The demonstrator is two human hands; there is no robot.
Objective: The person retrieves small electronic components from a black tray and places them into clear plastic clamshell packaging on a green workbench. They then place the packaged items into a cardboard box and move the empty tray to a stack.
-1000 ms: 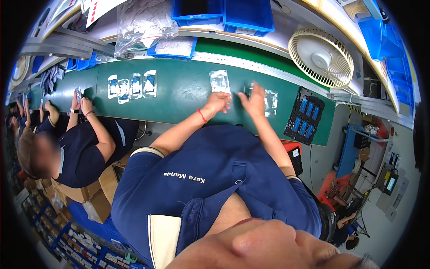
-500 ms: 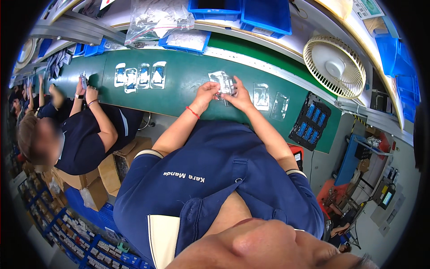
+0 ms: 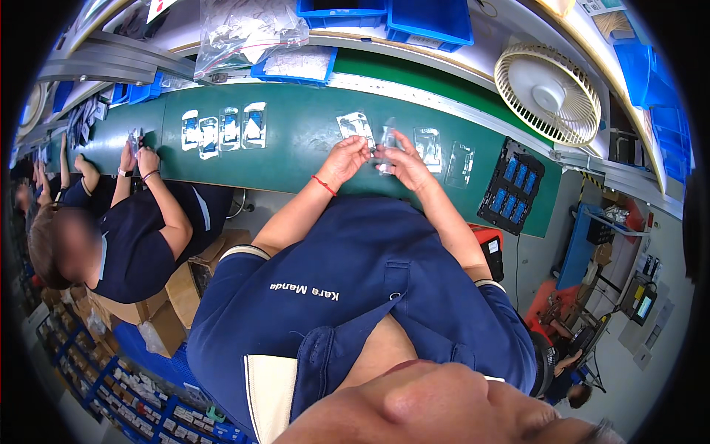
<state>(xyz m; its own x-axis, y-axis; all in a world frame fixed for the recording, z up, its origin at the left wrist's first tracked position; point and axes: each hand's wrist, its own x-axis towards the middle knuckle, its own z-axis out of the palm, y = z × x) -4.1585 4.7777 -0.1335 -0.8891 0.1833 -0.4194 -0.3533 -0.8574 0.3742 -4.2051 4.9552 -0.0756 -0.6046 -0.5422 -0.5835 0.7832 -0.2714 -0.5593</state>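
A long green table (image 3: 296, 152) runs from the far left to the right, its edge bending with the lens; on its left part four clear blister packs with blue inserts (image 3: 223, 127) lie flat in a row, just beside one another. Near the middle another clear pack (image 3: 353, 124) lies flat; to its right two clear empty-looking packs (image 3: 427, 146) (image 3: 459, 163) lie side by side, slightly apart; at the right end a black tray of blue parts (image 3: 512, 185) rests on the green surface, reaching its front edge.
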